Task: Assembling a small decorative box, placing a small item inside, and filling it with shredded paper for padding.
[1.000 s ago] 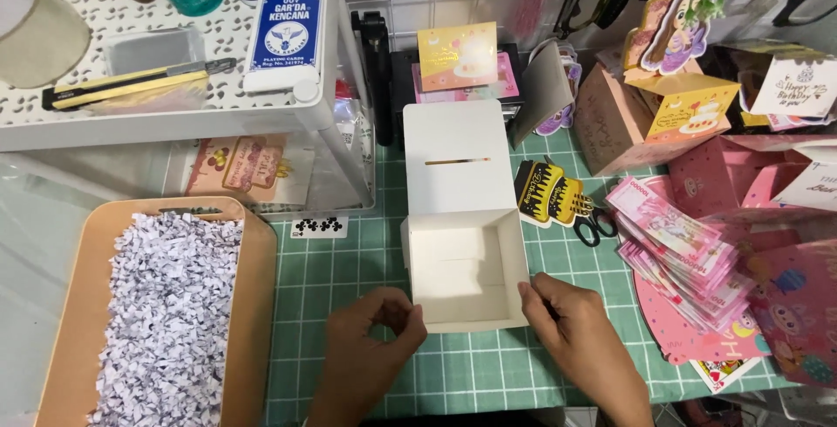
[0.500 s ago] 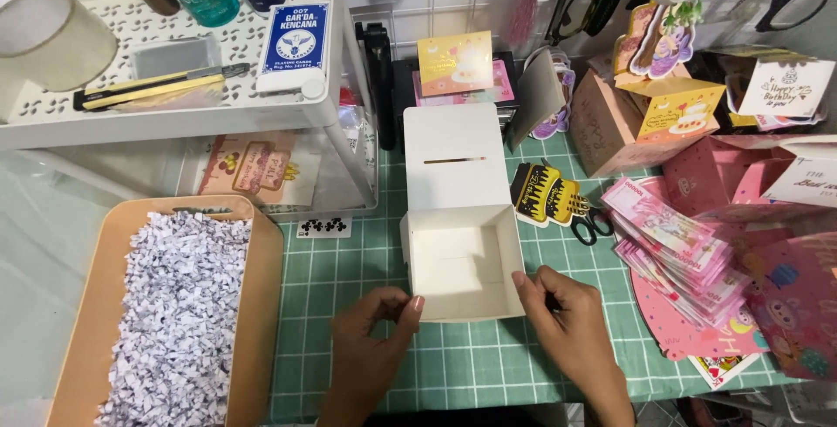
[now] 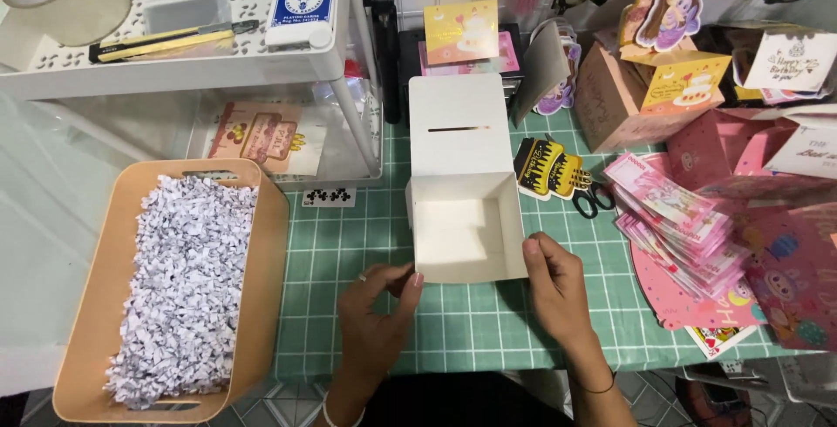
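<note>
An open white cardboard box (image 3: 462,218) stands on the green gridded mat (image 3: 349,244), its lid (image 3: 458,126) folded back flat with a slot cut in it. My left hand (image 3: 379,318) touches the box's near left corner with its fingertips. At the near right corner my right hand (image 3: 558,283) grips the box's front edge. The inside of the box is bare white card.
A tan tray (image 3: 266,244) of shredded white paper (image 3: 187,279) sits at the left. A white perforated shelf (image 3: 183,52) stands behind it. Pink banknotes (image 3: 676,218), scissors (image 3: 588,196), a black-and-yellow cake cut-out (image 3: 547,168) and pink boxes (image 3: 610,95) crowd the right.
The view has shifted slightly. Both hands stay at the box's near corners; my left hand's fingers have closed in on the left corner. The box has not moved.
</note>
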